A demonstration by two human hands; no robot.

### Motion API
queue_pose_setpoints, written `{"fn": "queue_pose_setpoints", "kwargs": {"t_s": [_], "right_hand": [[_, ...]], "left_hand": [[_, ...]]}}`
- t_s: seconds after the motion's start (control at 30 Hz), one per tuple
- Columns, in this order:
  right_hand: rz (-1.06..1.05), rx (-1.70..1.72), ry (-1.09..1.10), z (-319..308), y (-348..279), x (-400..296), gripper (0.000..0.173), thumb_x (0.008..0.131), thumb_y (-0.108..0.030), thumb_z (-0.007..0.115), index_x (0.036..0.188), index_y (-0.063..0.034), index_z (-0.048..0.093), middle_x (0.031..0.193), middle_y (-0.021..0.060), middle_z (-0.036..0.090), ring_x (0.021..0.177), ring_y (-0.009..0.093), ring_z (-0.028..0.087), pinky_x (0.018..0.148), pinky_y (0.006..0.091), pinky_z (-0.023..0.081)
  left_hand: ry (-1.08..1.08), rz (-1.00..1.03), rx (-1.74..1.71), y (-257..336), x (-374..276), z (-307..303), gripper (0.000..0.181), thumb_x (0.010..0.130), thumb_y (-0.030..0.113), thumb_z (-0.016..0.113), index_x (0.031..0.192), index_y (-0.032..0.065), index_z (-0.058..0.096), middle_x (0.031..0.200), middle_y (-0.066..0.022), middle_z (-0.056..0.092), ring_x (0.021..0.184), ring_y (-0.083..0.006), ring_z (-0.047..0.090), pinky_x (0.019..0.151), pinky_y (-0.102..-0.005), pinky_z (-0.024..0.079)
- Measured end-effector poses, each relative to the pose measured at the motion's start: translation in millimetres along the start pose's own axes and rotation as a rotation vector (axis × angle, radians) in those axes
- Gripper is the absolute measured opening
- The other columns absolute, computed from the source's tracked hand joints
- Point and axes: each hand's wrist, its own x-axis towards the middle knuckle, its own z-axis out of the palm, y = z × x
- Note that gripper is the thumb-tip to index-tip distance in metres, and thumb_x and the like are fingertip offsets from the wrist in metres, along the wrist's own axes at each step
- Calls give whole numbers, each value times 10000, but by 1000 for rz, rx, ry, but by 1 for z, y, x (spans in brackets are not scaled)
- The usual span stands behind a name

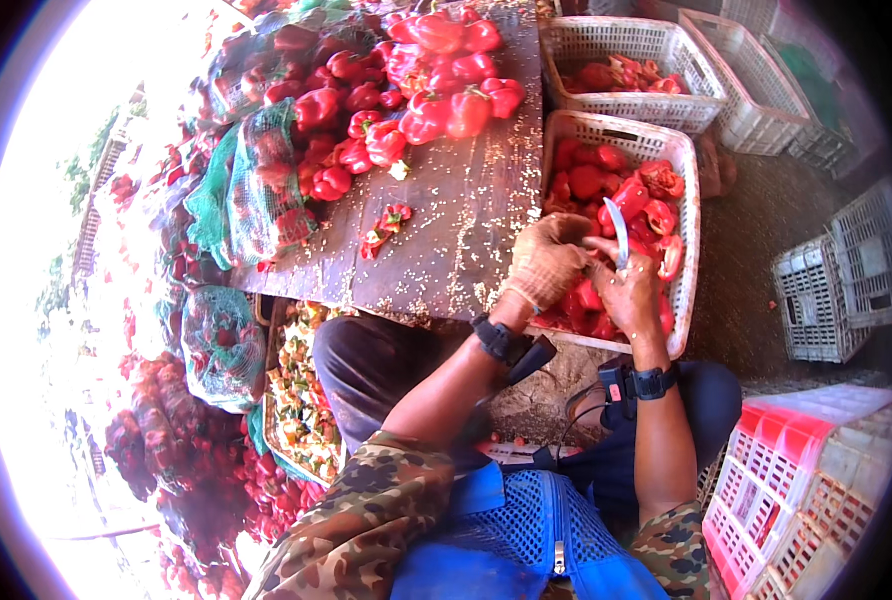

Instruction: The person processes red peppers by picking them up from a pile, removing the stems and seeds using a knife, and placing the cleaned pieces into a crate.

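Observation:
Over a white plastic crate (687, 225) of red bell peppers, my two hands are close together. My left hand (549, 259) wears a tan knit glove; its fingers are curled, and whether something is in them is hidden. My bare right hand (629, 292) grips a small knife (617, 225), its curved blade pointing up and away from me. Red peppers and cut pieces (629, 199) lie in the crate beneath. Pale seeds are stuck to my right hand.
A seed-strewn wooden table (446, 217) bears a heap of whole red peppers (446, 82) and several pepper cores (384, 229). Green mesh sacks (254, 180) stand left. A crate of trimmings (303, 390) is beside my left knee; other crates (633, 105) stand ahead and right.

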Motion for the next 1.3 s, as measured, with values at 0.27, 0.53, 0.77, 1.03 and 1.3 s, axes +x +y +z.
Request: {"fn": "queue_pose_setpoints", "kwargs": {"t_s": [0.27,0.53,0.77,1.03,1.3], "right_hand": [[-128,41,-157,22,8,-6,225,918,-92,708,1123,-7,746,889,140,765,812,225,734,731,336,558],[-138,-52,17,22,6,-12,166,866,-54,716,1017,7,749,941,172,752,872,283,744,768,359,571],[-202,-436,88,19,35,-9,291,817,-33,633,1094,-39,721,981,154,723,899,332,705,786,407,572],[-75,-425,-25,16,22,-11,333,828,-144,714,1117,23,715,1075,201,724,1004,373,691,903,437,546],[-26,-402,-84,14,11,-11,355,873,-188,690,1159,22,703,1116,211,712,1025,375,685,900,434,546]], "left_hand": [[107,169,741,-46,-11,-30,268,735,283,736,814,28,763,700,-194,695,666,-319,714,624,-416,548],[445,60,972,-41,5,-101,192,763,305,794,761,116,766,703,-104,709,630,-298,667,635,-411,541],[512,157,1183,-14,87,-206,363,704,293,807,1036,149,780,1007,-133,752,966,-317,719,852,-429,567],[398,213,1434,29,215,-125,526,733,350,809,1204,143,702,1299,-113,638,1203,-316,613,948,-445,530],[566,224,1329,-6,241,-113,445,863,385,686,1159,55,646,1147,-182,669,1033,-396,676,883,-505,552]]}}
